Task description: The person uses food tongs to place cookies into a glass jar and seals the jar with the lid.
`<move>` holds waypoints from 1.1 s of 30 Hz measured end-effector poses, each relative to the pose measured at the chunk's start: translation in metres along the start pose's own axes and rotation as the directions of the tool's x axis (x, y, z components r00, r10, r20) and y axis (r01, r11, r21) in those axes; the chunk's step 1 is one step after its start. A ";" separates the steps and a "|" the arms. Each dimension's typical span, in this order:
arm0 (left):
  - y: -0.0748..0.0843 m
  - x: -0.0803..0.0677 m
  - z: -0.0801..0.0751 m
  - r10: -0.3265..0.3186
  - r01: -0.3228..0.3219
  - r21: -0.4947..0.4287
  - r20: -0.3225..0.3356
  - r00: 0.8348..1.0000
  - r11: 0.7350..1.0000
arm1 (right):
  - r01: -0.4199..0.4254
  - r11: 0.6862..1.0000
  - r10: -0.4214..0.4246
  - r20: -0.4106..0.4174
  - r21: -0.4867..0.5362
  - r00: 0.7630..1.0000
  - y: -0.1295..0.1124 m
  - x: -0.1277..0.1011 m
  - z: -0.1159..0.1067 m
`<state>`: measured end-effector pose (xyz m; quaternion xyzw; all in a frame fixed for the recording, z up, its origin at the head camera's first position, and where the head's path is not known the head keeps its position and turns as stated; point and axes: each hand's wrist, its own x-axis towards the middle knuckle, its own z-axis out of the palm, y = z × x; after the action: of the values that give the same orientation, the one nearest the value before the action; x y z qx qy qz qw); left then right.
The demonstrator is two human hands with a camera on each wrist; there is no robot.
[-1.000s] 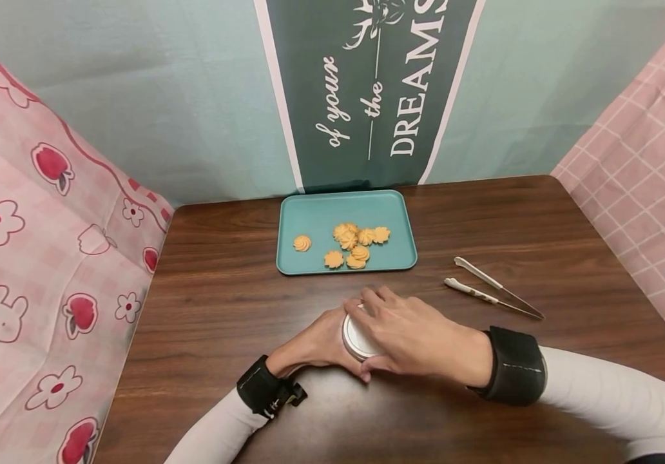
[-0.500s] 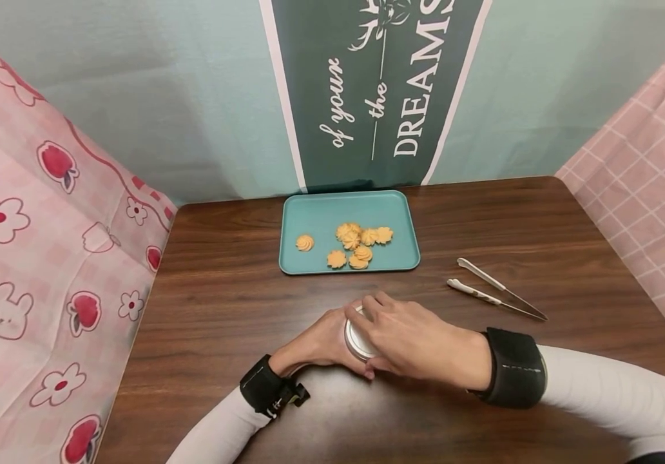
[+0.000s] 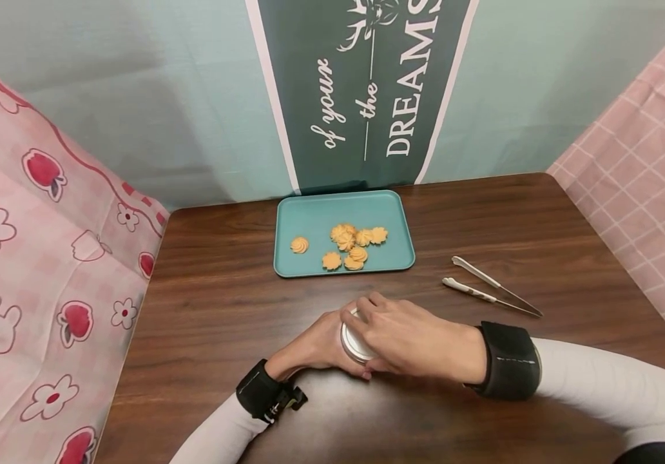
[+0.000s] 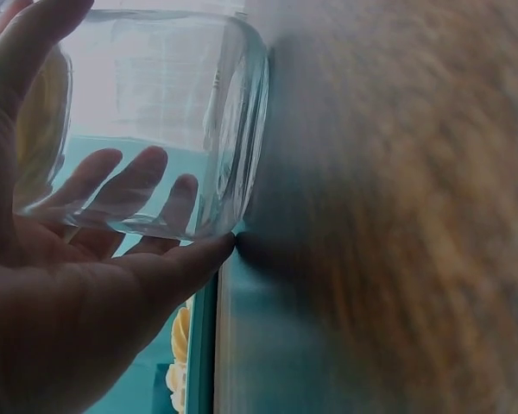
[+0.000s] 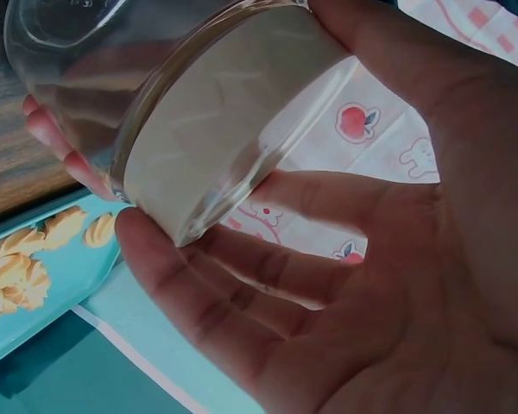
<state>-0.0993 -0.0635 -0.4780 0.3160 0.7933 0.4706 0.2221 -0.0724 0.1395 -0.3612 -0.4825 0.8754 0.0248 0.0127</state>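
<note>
A clear glass jar [image 4: 155,95] with a silver-rimmed lid [image 3: 357,343] stands upright between my two hands, close in front of the tray. My left hand [image 3: 325,341] grips the jar's body, thumb on the near side and fingers round the far side. In the left wrist view the jar's base is right at the tabletop. My right hand [image 3: 410,335] holds the lid from above, fingers curled over its edge, and covers much of its top. Thumb and fingers span the lid's side in the right wrist view. No contents show through the glass.
A teal tray [image 3: 338,205] with several piped butter cookies [image 3: 344,235] lies behind the hands, near the table's back edge. To the right rests a V-shaped, tongs-like utensil [image 3: 491,283] with white and metal arms. Fabric [image 3: 211,96] hangs at the back and sides.
My right hand has turned slightly on the lid, its fingers shifting a little toward me. The left hand keeps its grip on the jar. The head view has swayed slightly.
</note>
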 end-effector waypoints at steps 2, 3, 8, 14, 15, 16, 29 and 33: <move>0.000 -0.001 0.000 -0.001 0.001 -0.001 0.000 1.000 1.000 | 0.008 1.000 -0.008 0.025 -0.002 1.000 0.001 0.001 -0.001; 0.000 -0.001 0.000 0.001 -0.001 -0.004 0.003 1.000 1.000 | 0.012 1.000 -0.011 0.035 -0.001 0.999 0.002 0.001 -0.001; 0.000 -0.002 0.000 0.005 -0.005 -0.016 0.007 1.000 1.000 | 0.049 0.999 -0.049 0.041 -0.005 0.998 0.005 0.000 -0.001; 0.000 -0.002 0.000 0.002 -0.002 -0.045 0.010 1.000 0.999 | 0.108 0.994 -0.108 0.027 -0.006 0.994 0.010 0.000 0.000; 0.000 -0.003 0.000 0.003 -0.002 -0.047 0.011 1.000 0.999 | 0.115 0.993 -0.114 0.028 -0.002 0.993 0.011 0.000 0.000; 0.000 -0.003 0.000 0.003 -0.002 -0.047 0.013 1.000 0.999 | 0.119 0.993 -0.119 0.027 0.002 0.992 0.012 -0.001 0.000; -0.002 -0.003 -0.002 0.004 -0.003 -0.055 0.019 1.000 0.999 | 0.216 0.975 -0.214 0.035 -0.055 0.976 0.020 0.004 -0.003; -0.003 -0.003 -0.002 -0.003 0.004 -0.074 0.022 1.000 0.997 | 0.232 0.971 -0.229 0.049 -0.058 0.972 0.021 0.004 -0.004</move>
<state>-0.0998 -0.0678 -0.4797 0.3115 0.7735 0.4956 0.2430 -0.0925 0.1469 -0.3568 -0.5803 0.8119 0.0609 0.0188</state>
